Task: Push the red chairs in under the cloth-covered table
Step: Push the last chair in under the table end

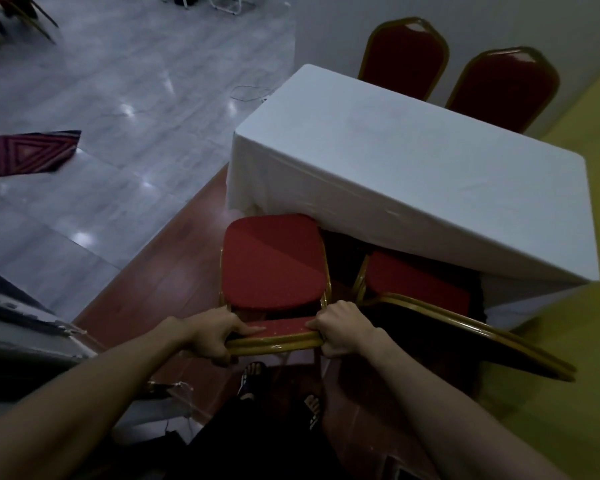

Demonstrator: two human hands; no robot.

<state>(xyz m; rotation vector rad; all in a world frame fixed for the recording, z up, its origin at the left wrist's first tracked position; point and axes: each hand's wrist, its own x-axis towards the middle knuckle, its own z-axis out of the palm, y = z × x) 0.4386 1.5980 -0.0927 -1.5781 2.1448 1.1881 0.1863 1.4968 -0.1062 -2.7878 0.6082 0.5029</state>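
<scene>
A red chair (272, 261) with a gold frame stands right in front of me, its seat almost wholly outside the white cloth-covered table (409, 168). My left hand (215, 336) and my right hand (340, 329) both grip the top of its backrest. To its right a second red chair (416, 282) sits with its seat partly under the cloth. Two more red chairs (404, 55) (503, 86) stand at the table's far side with their backs upright.
My sandalled feet (253, 379) stand on a red-brown floor strip just behind the chair. Grey tiled floor spreads to the left, with a patterned rug (28, 154) on it. Yellow floor lies to the right. A grey object (21, 327) lies at my left.
</scene>
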